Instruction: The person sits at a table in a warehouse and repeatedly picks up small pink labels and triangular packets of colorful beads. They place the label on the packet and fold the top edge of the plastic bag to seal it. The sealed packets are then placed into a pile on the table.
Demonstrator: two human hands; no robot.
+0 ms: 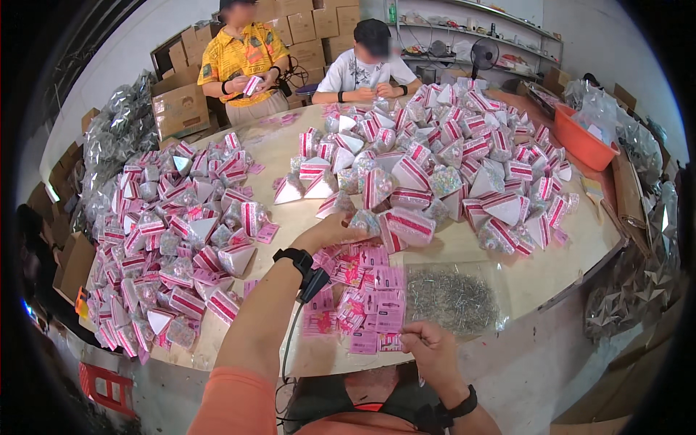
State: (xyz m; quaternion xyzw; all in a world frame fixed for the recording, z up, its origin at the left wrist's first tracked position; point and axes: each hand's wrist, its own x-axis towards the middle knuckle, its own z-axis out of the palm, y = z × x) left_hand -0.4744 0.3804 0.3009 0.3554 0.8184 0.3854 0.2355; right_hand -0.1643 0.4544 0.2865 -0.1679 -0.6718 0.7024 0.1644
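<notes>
A heap of packs [174, 250] covers the left of the worktop [279, 214]. Near the middle, the left hand [333, 232] reaches to a clear pack [365, 222] at the near edge of the right-hand heap; its fingers are partly curled against the pack, but I cannot tell whether they have closed on it. Gripping the firm body rather than a loose corner would lift it without dragging its neighbours. Just nearer lie overlapping pink cards [388, 279]. The right hand [433, 351] has thumb and forefinger pinched together at the nearest card's right edge; whether they hold it I cannot tell. Taking one card by its edge should avoid doubles. Right of the cards, loose pins [453, 299] lie within easy reach, best kept clear of the wrist. An orange basin [580, 143] stands far right.
</notes>
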